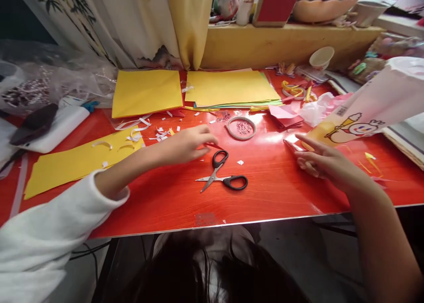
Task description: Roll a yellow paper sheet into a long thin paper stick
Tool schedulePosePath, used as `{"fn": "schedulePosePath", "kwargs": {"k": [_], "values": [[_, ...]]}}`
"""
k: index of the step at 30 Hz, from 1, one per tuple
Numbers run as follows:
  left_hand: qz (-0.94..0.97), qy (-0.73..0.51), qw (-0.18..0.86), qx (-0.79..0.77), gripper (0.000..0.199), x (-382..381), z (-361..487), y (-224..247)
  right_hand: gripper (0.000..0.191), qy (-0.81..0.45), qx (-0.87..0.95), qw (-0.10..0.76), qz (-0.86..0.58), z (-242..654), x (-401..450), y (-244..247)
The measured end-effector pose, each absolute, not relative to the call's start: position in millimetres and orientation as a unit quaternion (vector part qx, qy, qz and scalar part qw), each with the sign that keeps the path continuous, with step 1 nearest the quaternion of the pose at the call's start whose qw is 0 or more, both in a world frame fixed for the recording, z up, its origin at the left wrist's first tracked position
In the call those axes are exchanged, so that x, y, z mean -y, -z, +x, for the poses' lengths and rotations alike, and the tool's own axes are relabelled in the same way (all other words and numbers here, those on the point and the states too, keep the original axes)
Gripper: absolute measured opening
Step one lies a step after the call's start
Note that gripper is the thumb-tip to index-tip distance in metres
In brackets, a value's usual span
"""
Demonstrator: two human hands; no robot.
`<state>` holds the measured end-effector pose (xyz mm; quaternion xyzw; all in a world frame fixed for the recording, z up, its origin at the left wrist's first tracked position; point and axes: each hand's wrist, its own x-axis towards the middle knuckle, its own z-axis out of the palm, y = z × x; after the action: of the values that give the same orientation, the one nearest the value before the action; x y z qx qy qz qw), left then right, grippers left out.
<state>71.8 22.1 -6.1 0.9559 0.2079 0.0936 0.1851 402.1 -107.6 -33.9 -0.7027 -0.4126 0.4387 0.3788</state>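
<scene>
My left hand (195, 145) hovers over the middle of the red table, fingers stretched and thumb apart. A thin red sliver shows by its fingertips; whether they touch it I cannot tell. Just below and right lies a pair of scissors (213, 178) with black handles, blades spread. On the right, my right hand (323, 164) has its index finger extended and the other fingers curled. A small shiny red piece of paper (292, 145) sticks out at those fingers, seemingly pinched. Behind that hand leans a large paper cup (367, 104) with a snowman print.
Yellow paper sheets (147, 93) and a second paper stack (232, 86) lie at the back. More yellow sheets (73, 164) and white scraps (161, 135) are left. A tape roll (241, 128) sits mid-table, pink paper (286, 115) right of it. The table's front edge (265, 221) is near.
</scene>
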Motion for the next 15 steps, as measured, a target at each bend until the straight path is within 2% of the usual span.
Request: {"fn": "schedulePosePath", "kwargs": {"k": [3,5,12,15], "values": [[0.973,-0.032,0.207,-0.102,0.023,-24,132,6,0.067,-0.412,0.451,0.359,-0.706,397,103,34],[0.973,-0.062,0.210,-0.065,0.025,-25,169,9,0.059,-0.391,0.460,0.359,-0.712,396,103,36],[0.953,-0.085,0.287,-0.048,0.043,-34,237,24,0.042,-0.345,0.458,0.419,-0.704,403,107,49],[0.952,-0.091,0.276,-0.096,0.033,-39,241,30,0.035,-0.284,0.478,0.403,-0.726,401,106,52]]}}
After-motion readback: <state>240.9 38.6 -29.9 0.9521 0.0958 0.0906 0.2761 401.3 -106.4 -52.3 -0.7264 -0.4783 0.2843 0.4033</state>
